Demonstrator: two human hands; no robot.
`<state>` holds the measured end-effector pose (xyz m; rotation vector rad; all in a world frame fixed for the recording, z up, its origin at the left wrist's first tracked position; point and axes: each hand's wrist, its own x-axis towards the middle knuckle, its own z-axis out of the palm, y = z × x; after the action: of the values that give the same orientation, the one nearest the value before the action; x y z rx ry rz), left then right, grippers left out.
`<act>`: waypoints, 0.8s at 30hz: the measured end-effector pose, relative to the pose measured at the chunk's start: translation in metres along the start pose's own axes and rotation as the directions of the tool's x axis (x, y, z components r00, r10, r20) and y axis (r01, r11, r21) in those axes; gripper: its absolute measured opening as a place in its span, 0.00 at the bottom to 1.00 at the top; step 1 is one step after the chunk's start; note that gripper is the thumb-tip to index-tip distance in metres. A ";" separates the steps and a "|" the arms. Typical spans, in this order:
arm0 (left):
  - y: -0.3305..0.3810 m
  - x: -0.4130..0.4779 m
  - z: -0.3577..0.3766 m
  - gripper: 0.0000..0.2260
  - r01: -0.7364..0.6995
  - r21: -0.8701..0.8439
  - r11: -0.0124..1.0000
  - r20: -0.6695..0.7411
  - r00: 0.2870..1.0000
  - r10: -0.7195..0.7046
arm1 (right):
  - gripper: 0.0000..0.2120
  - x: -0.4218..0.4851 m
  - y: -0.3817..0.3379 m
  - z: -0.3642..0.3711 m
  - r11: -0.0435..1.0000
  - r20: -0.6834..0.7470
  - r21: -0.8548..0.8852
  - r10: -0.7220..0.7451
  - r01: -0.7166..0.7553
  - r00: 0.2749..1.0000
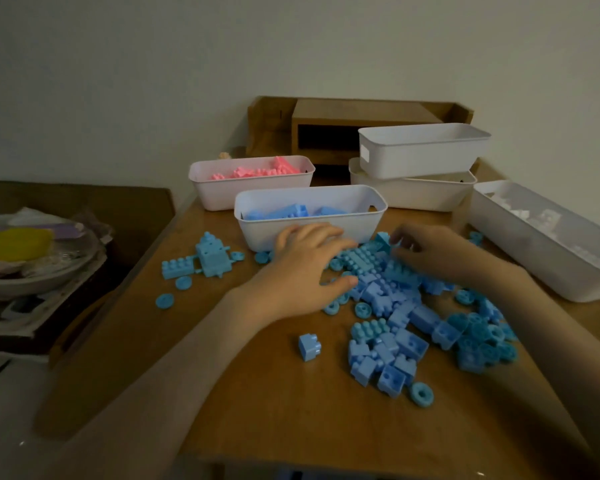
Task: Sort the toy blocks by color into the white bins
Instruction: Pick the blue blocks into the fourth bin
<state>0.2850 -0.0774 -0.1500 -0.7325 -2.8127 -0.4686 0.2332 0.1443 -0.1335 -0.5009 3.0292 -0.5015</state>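
The blue blocks [406, 306] lie in a loose heap on the wooden table [257, 393], right of centre and just in front of the nearest white bin [257, 233]. That bin already has a few blue bricks [291, 211] in it.

The left hand [309, 268] lies palm down at the heap's left edge. Its fingers are spread and only lightly bent, with the tips resting on the blocks against the bin's front wall. The right hand [430, 254] comes in from the other side with its fingers curled down. The tips are at a sloped blue piece [381, 239], but from here I can't tell whether it is actually pinched.

A single blue block [309, 346] sits apart at the front. A small built figure [212, 259] and some round wheels [164, 301] lie off to the left.

Behind the blue bin is a bin [250, 192] heaped with pink blocks [257, 173]. To its right two white bins are stacked, the upper one [420, 161] askew on the lower [423, 195]. A pale label [365, 154] is on the upper bin's end, but no writing on it can be read. Along the right edge a long bin [551, 261] holds white blocks [520, 213].

A wooden desk shelf [354, 119] stands against the wall. To the left of the table is a cluttered stack with a bowl and something yellow [14, 244].
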 end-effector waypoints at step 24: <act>-0.006 -0.003 0.011 0.11 0.028 -0.083 0.996 0.090 0.996 -0.020 | 0.04 -0.018 -0.008 0.018 0.928 0.015 0.282 -0.256 0.241 0.967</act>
<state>0.2829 -0.0800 -0.1621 -0.7546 -2.9035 -0.5750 0.2542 0.1374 -0.1480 -0.8670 2.7915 -0.8961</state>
